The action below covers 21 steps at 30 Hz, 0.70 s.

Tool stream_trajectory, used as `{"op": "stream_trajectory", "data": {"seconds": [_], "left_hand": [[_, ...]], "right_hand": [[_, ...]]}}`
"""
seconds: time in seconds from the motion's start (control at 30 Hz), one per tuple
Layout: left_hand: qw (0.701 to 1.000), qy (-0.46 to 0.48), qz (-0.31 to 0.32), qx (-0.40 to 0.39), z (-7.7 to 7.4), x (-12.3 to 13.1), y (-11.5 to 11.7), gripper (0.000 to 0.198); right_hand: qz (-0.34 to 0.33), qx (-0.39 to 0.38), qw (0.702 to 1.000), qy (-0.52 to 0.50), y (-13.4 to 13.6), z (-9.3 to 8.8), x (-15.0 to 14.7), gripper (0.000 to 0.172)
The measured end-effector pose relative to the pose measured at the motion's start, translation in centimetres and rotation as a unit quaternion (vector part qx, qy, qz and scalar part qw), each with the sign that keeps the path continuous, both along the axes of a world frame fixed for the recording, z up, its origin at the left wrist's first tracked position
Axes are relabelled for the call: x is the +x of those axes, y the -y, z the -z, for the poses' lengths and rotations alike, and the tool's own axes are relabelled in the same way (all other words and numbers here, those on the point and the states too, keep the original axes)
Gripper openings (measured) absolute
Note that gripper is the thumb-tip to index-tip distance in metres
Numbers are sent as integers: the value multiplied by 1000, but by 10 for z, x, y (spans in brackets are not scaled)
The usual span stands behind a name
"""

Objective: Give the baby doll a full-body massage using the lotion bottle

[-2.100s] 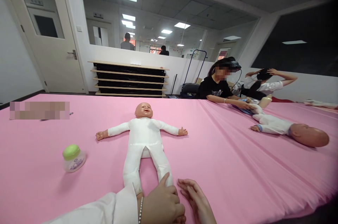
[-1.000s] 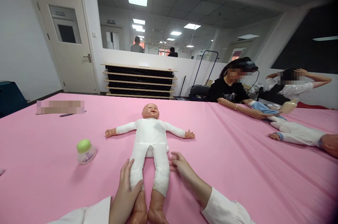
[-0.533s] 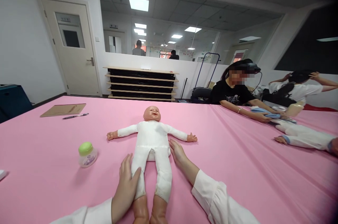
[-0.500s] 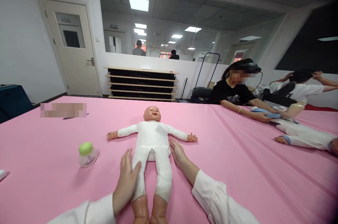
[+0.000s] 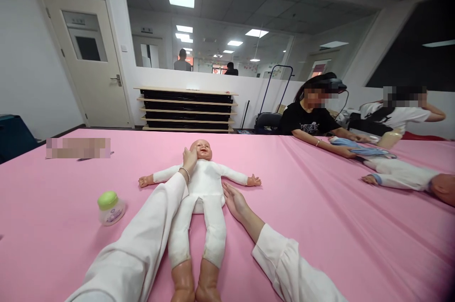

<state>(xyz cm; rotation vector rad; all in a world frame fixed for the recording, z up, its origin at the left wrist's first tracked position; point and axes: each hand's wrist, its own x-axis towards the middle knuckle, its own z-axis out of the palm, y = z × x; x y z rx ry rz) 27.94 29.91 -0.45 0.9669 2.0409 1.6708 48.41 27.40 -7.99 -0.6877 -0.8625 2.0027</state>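
Note:
A baby doll with a white cloth body lies face up on the pink-covered table, arms spread and feet toward me. My left hand, wearing a beaded bracelet, reaches over the doll's shoulder and touches the side of its head at the cheek. Its fingers look extended, though some are partly hidden. Beside the doll's hip, my right hand rests with fingers stretched out, holding nothing. To the left stands a small clear jar with a green lid.
Across the table at right, a person in a black shirt handles blue cloth by another doll. Another person in white is behind. A blurred-out item lies far left. Low shelving stands beyond the table.
My left hand has moved from the doll's thigh up to its face. My right hand stays beside the hip. The view has shifted slightly.

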Motion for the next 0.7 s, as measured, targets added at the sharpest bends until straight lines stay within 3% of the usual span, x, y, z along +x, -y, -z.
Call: {"op": "stream_trajectory", "data": {"seconds": [0.1, 0.4, 0.7], "left_hand": [[1000, -19, -4, -7, 11, -3, -5, 34], [995, -73, 32, -56, 48, -25, 11, 36], [995, -73, 36, -55, 51, -28, 9, 34]], "right_hand": [[-2, -19, 1000, 6, 1, -4, 1, 24], [-22, -18, 1000, 7, 1, -8, 1, 26], [6, 10, 1000, -1, -17, -12, -28, 18]]}}
